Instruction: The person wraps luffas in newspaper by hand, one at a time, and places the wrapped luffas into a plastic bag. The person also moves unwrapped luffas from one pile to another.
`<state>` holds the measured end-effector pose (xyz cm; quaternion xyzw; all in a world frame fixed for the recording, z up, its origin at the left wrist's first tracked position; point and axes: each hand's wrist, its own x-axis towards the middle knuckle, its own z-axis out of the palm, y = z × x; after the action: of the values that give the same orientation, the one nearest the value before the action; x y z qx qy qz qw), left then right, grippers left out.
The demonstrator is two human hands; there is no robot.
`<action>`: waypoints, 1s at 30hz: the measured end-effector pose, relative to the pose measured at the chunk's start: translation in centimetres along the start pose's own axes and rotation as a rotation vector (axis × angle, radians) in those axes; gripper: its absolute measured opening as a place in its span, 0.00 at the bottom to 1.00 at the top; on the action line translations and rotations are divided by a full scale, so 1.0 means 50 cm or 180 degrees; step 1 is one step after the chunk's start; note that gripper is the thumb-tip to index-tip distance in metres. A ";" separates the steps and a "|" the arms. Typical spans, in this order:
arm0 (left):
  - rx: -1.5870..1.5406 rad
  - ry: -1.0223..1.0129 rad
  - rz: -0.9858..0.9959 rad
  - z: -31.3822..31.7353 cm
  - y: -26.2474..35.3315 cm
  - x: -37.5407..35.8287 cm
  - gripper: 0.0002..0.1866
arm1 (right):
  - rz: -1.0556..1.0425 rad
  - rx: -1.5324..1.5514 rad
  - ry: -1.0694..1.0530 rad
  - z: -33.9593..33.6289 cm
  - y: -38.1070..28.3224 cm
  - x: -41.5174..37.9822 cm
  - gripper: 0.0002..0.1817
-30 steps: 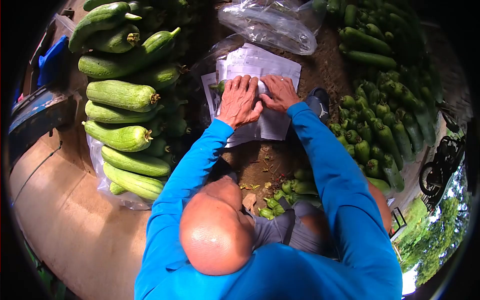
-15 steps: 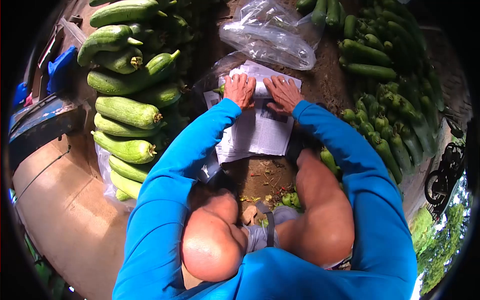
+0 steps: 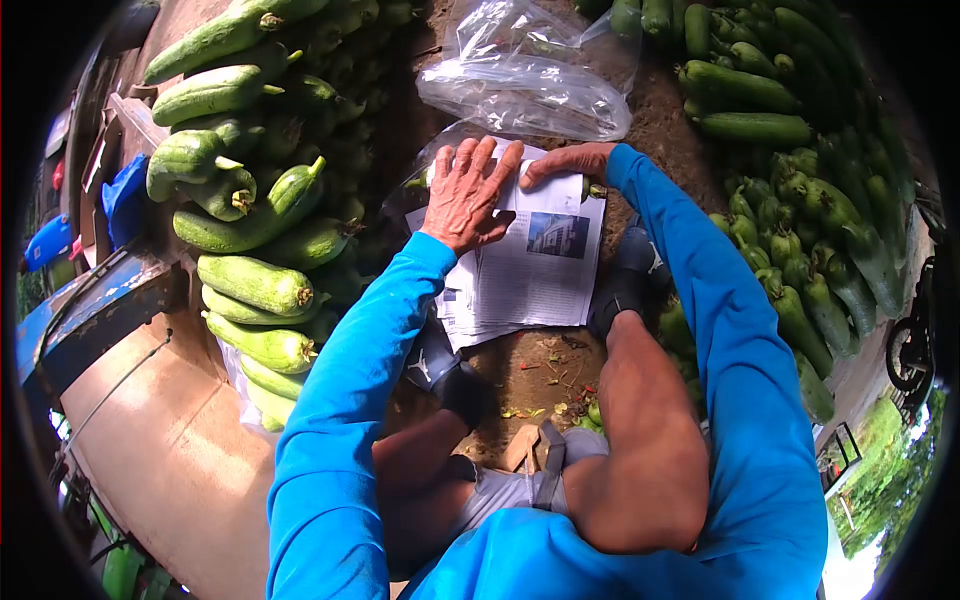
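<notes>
A stack of printed paper sheets (image 3: 530, 280) lies on the ground between my feet. At its far edge a green vegetable is partly wrapped in a sheet, with its ends showing at both sides. My left hand (image 3: 468, 195) rests with spread fingers on the rolled paper. My right hand (image 3: 565, 163) is at the roll's right part, thumb toward me and fingers bent over the far side, mostly hidden; what they grip cannot be made out.
Clear plastic bags (image 3: 530, 85) lie beyond the papers. Long green gourds (image 3: 255, 283) are piled on the left, more green vegetables (image 3: 750, 90) on the right. A blue metal part (image 3: 95, 310) stands at far left.
My right hand has turned sideways and moved in toward my left hand. The left hand's fingers have spread over the roll. The view has shifted slightly.
</notes>
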<state>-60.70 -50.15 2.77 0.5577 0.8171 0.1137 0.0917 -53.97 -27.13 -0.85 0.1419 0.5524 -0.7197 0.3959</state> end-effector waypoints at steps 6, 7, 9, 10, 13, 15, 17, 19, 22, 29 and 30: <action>0.0032 0.0379 0.0009 -0.016 0.016 0.009 0.53 | 0.0359 0.1604 -0.0602 0.020 0.022 -0.037 0.32; 0.0087 0.0381 0.0048 -0.014 0.014 0.008 0.52 | 0.0429 0.1773 -0.0760 0.025 0.021 -0.038 0.33; 0.0071 0.0438 0.0068 -0.009 0.009 0.006 0.50 | 0.0783 0.2194 -0.0760 0.039 0.018 -0.044 0.33; -0.0220 0.0298 0.0076 -0.005 0.005 0.007 0.47 | 0.0823 0.1810 -0.0682 0.035 0.008 -0.050 0.35; -0.0993 0.0116 -0.0083 0.002 0.004 -0.005 0.39 | 0.0491 -0.0138 0.0556 -0.013 -0.039 -0.089 0.50; -0.1641 -0.0053 -0.0918 0.018 0.025 -0.016 0.38 | -0.0539 -0.1112 0.1373 -0.150 -0.024 -0.045 0.50; -0.2293 0.0060 -0.1502 0.031 0.042 -0.023 0.38 | -0.0437 -0.2153 0.2514 -0.197 -0.027 -0.039 0.44; -0.2500 0.0198 -0.1791 0.044 0.048 -0.011 0.37 | -0.0881 -0.3795 0.3673 -0.192 -0.015 -0.028 0.38; -0.2533 0.0186 -0.1811 0.059 0.042 0.020 0.36 | -0.0579 -0.3640 0.3542 -0.191 -0.026 -0.011 0.39; -0.2614 -0.0615 -0.1627 0.063 0.028 0.119 0.36 | -0.0553 -0.3438 0.3196 -0.189 -0.024 -0.019 0.28; -0.2636 -0.0710 -0.1597 0.068 0.026 0.132 0.36 | -0.1374 -0.3158 0.3576 -0.182 -0.024 -0.022 0.25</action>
<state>-60.98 -43.24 -0.26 0.2693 0.7975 0.3428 0.4171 -56.25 -18.35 -2.50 0.1807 0.9428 -0.2699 -0.0749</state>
